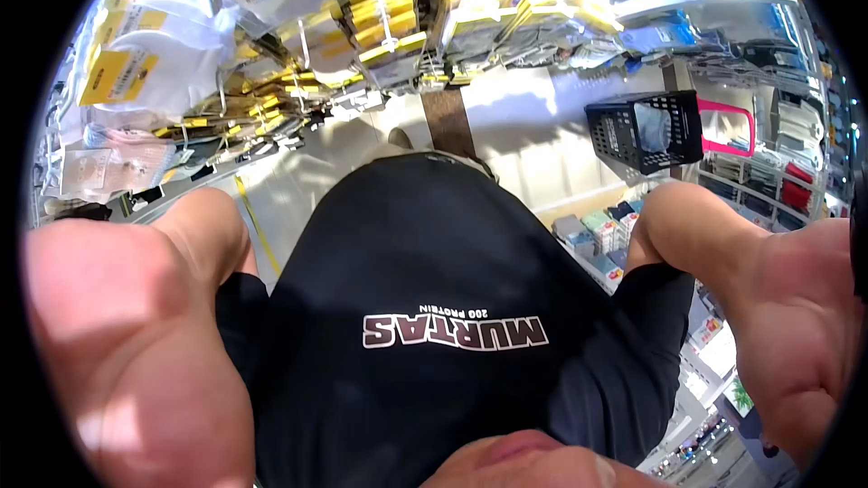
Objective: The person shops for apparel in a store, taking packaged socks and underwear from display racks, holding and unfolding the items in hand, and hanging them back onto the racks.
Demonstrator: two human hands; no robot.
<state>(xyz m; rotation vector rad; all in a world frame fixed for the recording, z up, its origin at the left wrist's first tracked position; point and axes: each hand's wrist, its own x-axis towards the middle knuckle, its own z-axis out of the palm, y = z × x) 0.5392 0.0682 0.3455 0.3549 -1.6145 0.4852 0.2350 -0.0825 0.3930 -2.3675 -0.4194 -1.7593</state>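
The bare left hand [108, 285] and the bare right hand [800, 325] are looming close to the camera, well apart, one at each side of the view. Their fingers are lying out of sight, so I cannot tell whether either is gripping anything. Between them, a black short-sleeved T-shirt [434, 235] with white-outlined lettering is covering the person's torso.

Just beyond the left hand, a pale pink and white fabric item in clear packaging [117, 163] is hanging. Farther past that hand, white packaged goods with yellow labels [167, 63] are hanging in a dense display. Beyond the right hand and toward the middle, a black perforated plastic basket with a bright pink handle [606, 131] is holding a pale bluish item [653, 126]; what is supporting it is unclear. Nearer the right hand, a red folded-looking item [796, 185] is resting among shelved goods.
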